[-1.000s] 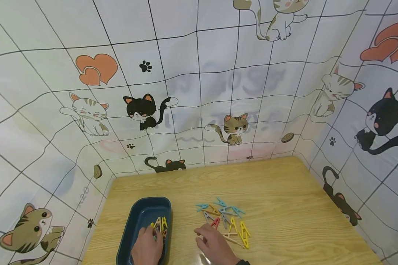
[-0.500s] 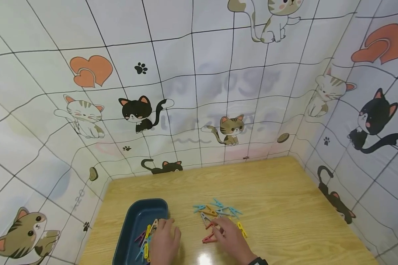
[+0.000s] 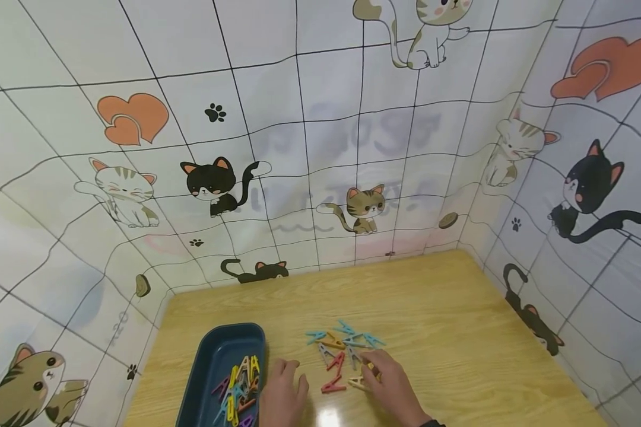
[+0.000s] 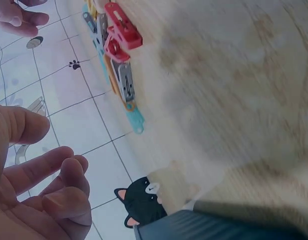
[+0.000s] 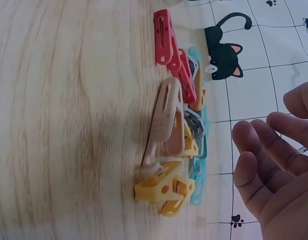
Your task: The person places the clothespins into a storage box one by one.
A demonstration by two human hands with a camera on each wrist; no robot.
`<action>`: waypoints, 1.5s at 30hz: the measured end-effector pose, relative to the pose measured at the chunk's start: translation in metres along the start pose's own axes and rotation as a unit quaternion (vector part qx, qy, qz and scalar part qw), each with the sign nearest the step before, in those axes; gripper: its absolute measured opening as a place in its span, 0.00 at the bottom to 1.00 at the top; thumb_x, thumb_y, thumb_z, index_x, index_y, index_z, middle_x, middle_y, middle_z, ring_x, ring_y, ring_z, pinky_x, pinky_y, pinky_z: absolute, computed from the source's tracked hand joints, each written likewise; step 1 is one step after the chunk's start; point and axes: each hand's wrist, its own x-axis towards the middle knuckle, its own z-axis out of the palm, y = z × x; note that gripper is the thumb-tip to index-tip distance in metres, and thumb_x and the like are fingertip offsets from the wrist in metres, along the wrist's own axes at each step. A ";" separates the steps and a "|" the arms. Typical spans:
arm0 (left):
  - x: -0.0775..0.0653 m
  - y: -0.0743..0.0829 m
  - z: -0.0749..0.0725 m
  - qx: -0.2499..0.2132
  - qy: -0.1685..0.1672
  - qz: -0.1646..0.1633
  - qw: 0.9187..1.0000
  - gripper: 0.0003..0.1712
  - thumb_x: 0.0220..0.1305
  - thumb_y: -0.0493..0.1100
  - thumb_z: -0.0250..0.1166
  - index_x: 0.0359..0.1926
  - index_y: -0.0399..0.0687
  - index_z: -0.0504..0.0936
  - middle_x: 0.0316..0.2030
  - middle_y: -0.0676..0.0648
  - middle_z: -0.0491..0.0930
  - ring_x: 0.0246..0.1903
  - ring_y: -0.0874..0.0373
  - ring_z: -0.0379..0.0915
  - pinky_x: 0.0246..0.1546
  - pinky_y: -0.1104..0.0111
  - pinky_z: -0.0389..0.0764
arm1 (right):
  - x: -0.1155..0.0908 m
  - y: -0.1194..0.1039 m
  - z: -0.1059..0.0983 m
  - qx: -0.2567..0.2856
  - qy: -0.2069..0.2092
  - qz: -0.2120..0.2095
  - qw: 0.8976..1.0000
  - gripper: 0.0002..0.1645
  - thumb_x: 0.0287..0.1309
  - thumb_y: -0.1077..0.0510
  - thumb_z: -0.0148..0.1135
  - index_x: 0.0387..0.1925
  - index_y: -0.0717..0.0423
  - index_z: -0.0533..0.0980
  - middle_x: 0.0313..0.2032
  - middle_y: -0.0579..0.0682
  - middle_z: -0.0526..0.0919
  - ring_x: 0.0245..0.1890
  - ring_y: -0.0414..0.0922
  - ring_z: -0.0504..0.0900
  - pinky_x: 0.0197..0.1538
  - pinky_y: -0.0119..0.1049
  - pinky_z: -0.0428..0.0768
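Clothespins (image 3: 338, 359) in blue, orange, grey, red and beige lie loosely grouped on the wooden surface (image 3: 443, 332), right of the dark blue tray (image 3: 189, 376). We see a second jumble, the tray clothespins (image 3: 243, 379), piled inside it; they overlap too much for us to count, and the tray's near end is cut off.

Our right hand (image 3: 392, 382) is near the beige clothespin (image 5: 166, 115), its fingers loosely bent, spaced apart and holding nothing. From the head it hides the yellow clothespins (image 5: 163, 190), which the right wrist view shows beside the beige one. Our left hand (image 3: 283, 396), just beside the tray, has relaxed, bent fingers and holds nothing. A dark wristband (image 3: 432, 423) is barely in frame.

Behind, a cat-print cloth (image 3: 299, 148) carries faint lettering we cannot read.
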 end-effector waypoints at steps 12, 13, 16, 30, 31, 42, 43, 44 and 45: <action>0.022 0.013 0.022 -0.001 0.008 0.007 1.000 0.09 0.61 0.39 0.71 0.42 0.42 0.86 0.36 0.48 0.77 0.27 0.59 0.74 0.26 0.64 0.76 | 0.008 0.002 0.000 -0.031 0.016 0.009 0.999 0.12 0.65 0.64 0.66 0.49 0.58 0.85 0.40 0.44 0.82 0.32 0.31 0.78 0.33 0.30 0.77; 0.025 0.014 0.025 0.002 0.012 0.006 1.000 0.09 0.61 0.39 0.71 0.42 0.42 0.86 0.36 0.48 0.78 0.27 0.59 0.75 0.26 0.65 0.76 | 0.010 0.003 0.000 -0.035 0.017 0.010 0.999 0.11 0.65 0.64 0.66 0.49 0.58 0.85 0.40 0.44 0.82 0.32 0.32 0.78 0.33 0.30 0.77; 0.033 0.016 0.034 0.010 0.011 -0.010 1.000 0.08 0.62 0.39 0.71 0.41 0.42 0.86 0.36 0.47 0.78 0.27 0.60 0.75 0.26 0.65 0.77 | 0.016 0.004 0.000 -0.043 0.009 0.016 0.999 0.11 0.66 0.64 0.64 0.49 0.58 0.84 0.40 0.45 0.83 0.32 0.33 0.78 0.34 0.30 0.77; 0.062 0.002 0.060 -0.020 0.035 -0.024 0.999 0.07 0.62 0.34 0.68 0.41 0.37 0.86 0.33 0.45 0.76 0.23 0.58 0.71 0.24 0.63 0.74 | 0.036 0.015 0.004 -0.065 -0.013 0.018 0.998 0.15 0.67 0.63 0.61 0.53 0.60 0.83 0.40 0.46 0.82 0.33 0.35 0.77 0.35 0.30 0.78; 0.064 0.001 0.062 -0.019 0.037 -0.023 0.999 0.06 0.62 0.34 0.69 0.40 0.38 0.86 0.32 0.45 0.76 0.23 0.58 0.70 0.24 0.63 0.74 | 0.037 0.015 0.004 -0.066 -0.014 0.020 0.998 0.15 0.67 0.63 0.61 0.52 0.60 0.83 0.40 0.45 0.82 0.34 0.35 0.77 0.35 0.30 0.78; 0.075 -0.004 0.075 -0.003 0.023 -0.018 1.000 0.04 0.57 0.31 0.68 0.28 0.40 0.82 0.27 0.47 0.71 0.23 0.55 0.70 0.24 0.59 0.74 | 0.042 0.013 0.006 -0.053 -0.019 0.013 0.998 0.13 0.65 0.63 0.63 0.49 0.61 0.84 0.36 0.44 0.80 0.31 0.34 0.73 0.33 0.31 0.75; 0.076 -0.004 0.076 -0.001 0.021 -0.018 1.000 0.05 0.57 0.31 0.68 0.27 0.41 0.81 0.26 0.47 0.70 0.23 0.55 0.69 0.23 0.60 0.73 | 0.042 0.014 0.006 -0.050 -0.020 0.014 0.998 0.13 0.65 0.63 0.63 0.49 0.61 0.84 0.36 0.44 0.80 0.30 0.34 0.73 0.33 0.30 0.75; 0.076 -0.004 0.077 0.000 0.020 -0.019 1.000 0.07 0.57 0.31 0.68 0.26 0.42 0.80 0.26 0.47 0.70 0.22 0.56 0.68 0.22 0.60 0.72 | 0.042 0.014 0.006 -0.051 -0.020 0.012 0.998 0.12 0.65 0.63 0.63 0.49 0.60 0.84 0.36 0.44 0.80 0.30 0.34 0.73 0.33 0.30 0.75; 0.077 -0.004 0.078 0.001 0.021 -0.019 1.000 0.08 0.57 0.31 0.68 0.24 0.42 0.79 0.25 0.48 0.69 0.22 0.56 0.68 0.22 0.60 0.71 | 0.042 0.014 0.006 -0.049 -0.019 0.014 0.999 0.12 0.65 0.62 0.63 0.49 0.60 0.84 0.36 0.43 0.80 0.30 0.33 0.72 0.32 0.30 0.74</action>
